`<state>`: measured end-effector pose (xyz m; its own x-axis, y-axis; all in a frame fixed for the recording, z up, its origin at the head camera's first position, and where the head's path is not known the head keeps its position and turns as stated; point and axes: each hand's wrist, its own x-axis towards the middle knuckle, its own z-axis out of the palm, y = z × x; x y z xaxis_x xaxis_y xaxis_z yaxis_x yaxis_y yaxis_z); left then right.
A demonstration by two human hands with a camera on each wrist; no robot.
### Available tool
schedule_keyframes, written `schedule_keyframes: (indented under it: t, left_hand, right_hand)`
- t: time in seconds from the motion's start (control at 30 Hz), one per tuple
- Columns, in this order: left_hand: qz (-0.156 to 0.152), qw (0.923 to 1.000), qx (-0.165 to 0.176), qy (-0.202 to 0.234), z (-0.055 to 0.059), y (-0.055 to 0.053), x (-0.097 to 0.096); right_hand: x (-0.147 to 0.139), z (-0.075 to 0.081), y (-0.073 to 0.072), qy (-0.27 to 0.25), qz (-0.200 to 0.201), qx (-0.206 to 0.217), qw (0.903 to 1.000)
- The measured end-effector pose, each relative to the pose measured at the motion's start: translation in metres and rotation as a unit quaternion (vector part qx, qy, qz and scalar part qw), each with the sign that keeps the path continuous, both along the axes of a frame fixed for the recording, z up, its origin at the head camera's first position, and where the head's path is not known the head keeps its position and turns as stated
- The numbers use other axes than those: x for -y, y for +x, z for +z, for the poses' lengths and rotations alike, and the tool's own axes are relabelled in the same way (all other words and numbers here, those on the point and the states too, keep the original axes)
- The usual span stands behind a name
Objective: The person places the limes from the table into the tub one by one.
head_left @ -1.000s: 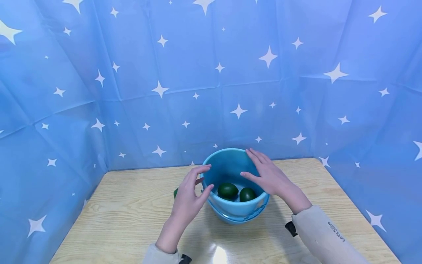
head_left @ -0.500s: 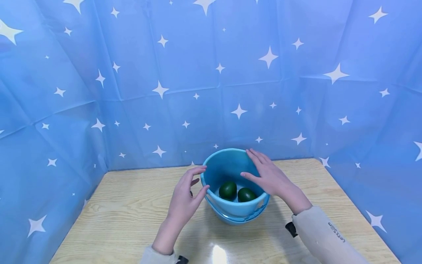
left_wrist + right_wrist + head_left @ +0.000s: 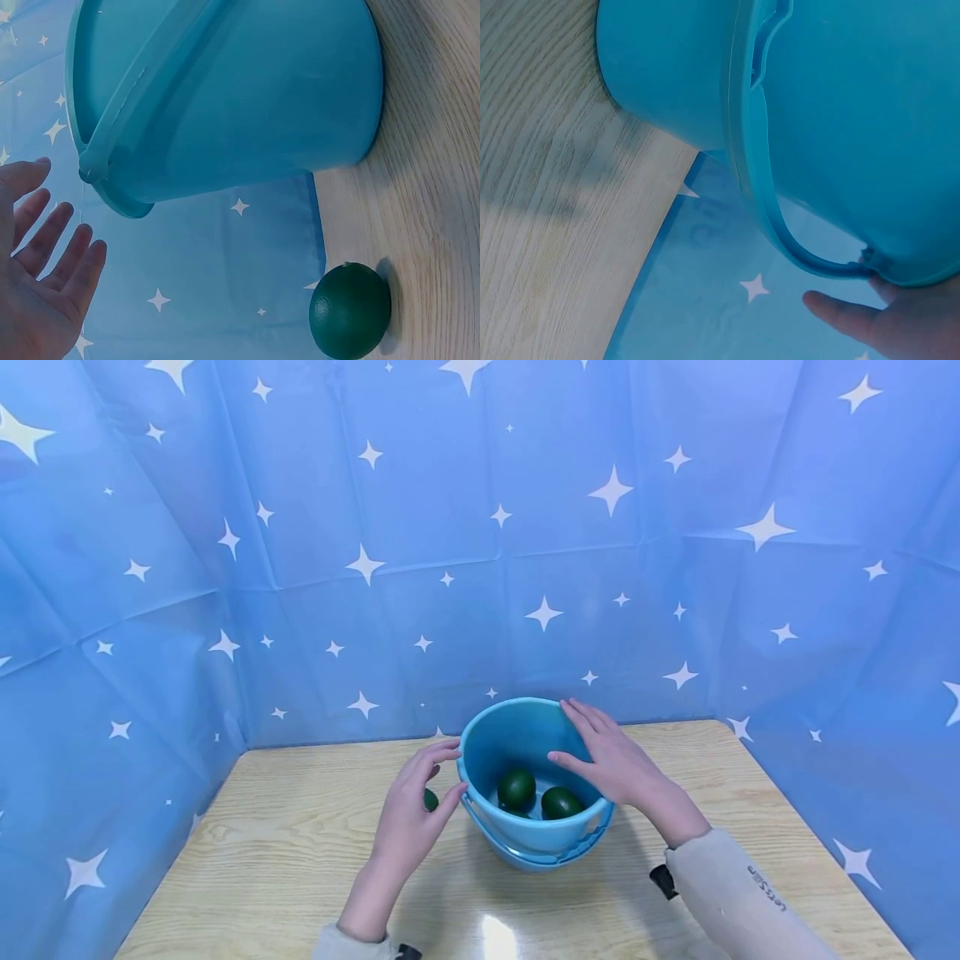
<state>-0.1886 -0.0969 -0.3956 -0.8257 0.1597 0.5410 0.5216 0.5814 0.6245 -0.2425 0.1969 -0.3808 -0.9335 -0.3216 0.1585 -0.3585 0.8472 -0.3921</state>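
Note:
A light blue bucket (image 3: 525, 837) stands upright on the table, its handle hanging down along the near side. Inside it lie two dark green oval fruits, a left one (image 3: 517, 789) and a right one (image 3: 561, 803), that look like limes. My left hand (image 3: 408, 814) hovers at the bucket's left rim, holding nothing; in the left wrist view its fingers are spread apart from the bucket. Beyond that hand a third green fruit (image 3: 350, 311) rests on the table, partly hidden in the head view. My right hand (image 3: 617, 764) rests on the right rim, thumb over the opening and fingers extended.
The wooden table (image 3: 300, 843) reaches to a blue star-patterned cloth (image 3: 420, 527) hung behind and at both sides. Its back edge runs close behind the bucket.
My left hand has drawn back leftward from the bucket's rim. The two fruits in the bucket have shifted slightly and settled. My right hand keeps its place.

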Motion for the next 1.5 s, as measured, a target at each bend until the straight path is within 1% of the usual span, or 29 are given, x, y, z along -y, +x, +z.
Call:
schedule_keyframes:
  t: [0.2, 0.43, 0.57, 0.77, 1.0, 1.13, 1.4, 1.5]
  left_hand:
    - [0.022, 0.9994, 0.019, -0.02, -0.001, 0.001, 0.002]
    - [0.036, 0.9982, 0.026, -0.041, -0.002, 0.001, 0.005]
    - [0.038, 0.9975, 0.034, -0.05, -0.004, 0.001, 0.007]
    - [0.043, 0.9951, 0.067, -0.058, -0.006, 0.0, 0.009]
    - [0.048, 0.9933, 0.089, -0.057, -0.008, -0.002, 0.013]
    - [0.052, 0.9926, 0.096, -0.054, -0.01, -0.003, 0.015]
    - [0.055, 0.9912, 0.101, -0.067, -0.014, -0.005, 0.018]
    - [0.056, 0.9907, 0.106, -0.065, -0.015, -0.006, 0.02]
  right_hand:
    - [0.0, 0.0, 0.0, 0.001, 0.0, -0.001, 1.0]
    - [0.0, 0.0, 0.0, 0.0, -0.001, 0.0, 1.0]
    - [0.0, 0.0, 0.0, 0.0, -0.001, 0.0, 1.0]
    - [-0.001, 0.0, 0.0, 0.0, 0.0, -0.001, 1.0]
    - [-0.001, 0.0, -0.001, 0.001, 0.0, -0.001, 1.0]
    - [-0.001, 0.0, -0.001, 0.001, -0.001, 0.0, 1.0]
    - [-0.001, 0.0, -0.001, 0.002, 0.0, -0.001, 1.0]
    - [-0.001, 0.0, -0.001, 0.002, 0.001, -0.002, 1.0]
